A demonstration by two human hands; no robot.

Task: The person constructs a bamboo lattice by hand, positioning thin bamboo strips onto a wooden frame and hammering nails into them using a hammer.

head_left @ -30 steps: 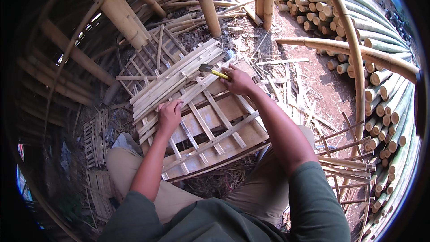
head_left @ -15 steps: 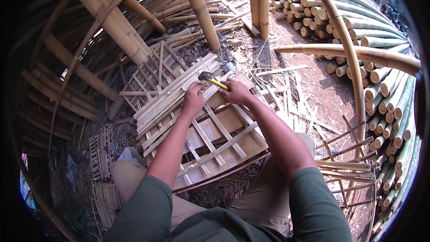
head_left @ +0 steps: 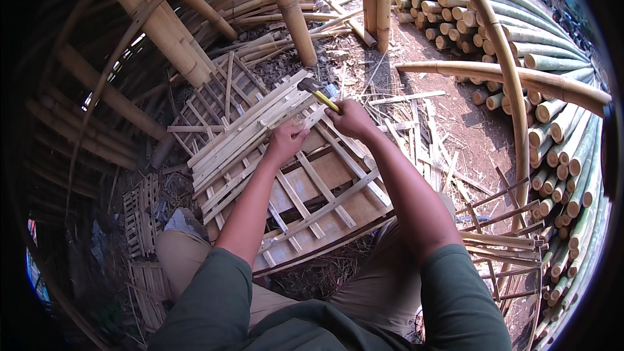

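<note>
My right hand [head_left: 351, 120] is wrapped round the yellow handle of a hammer [head_left: 323, 99]. Its dark head is raised over the far edge of a lattice of pale bamboo slats [head_left: 250, 131]. My left hand [head_left: 286, 142] is at the near side of the close-laid slats, with thumb and fingers pinched together. What those fingertips hold, if anything, is too small to make out. Under the lattice lies a flat wooden board [head_left: 312, 237], spanning the space between my knees. Crosswise slats [head_left: 325, 188] lie spaced apart over its near part.
Loose slats [head_left: 426, 140] litter the ground to the right. Stacked bamboo poles [head_left: 552, 110] rise beyond them. Thick bamboo posts [head_left: 289, 13] stand ahead, and a curved pole [head_left: 513, 91] arches at right. Finished-looking slatted panels [head_left: 142, 211] lie left of my knee.
The hammer head has lifted away from my left fingers toward the far edge. My right hand has shifted slightly right and upward. My left hand has moved a little to the right.
</note>
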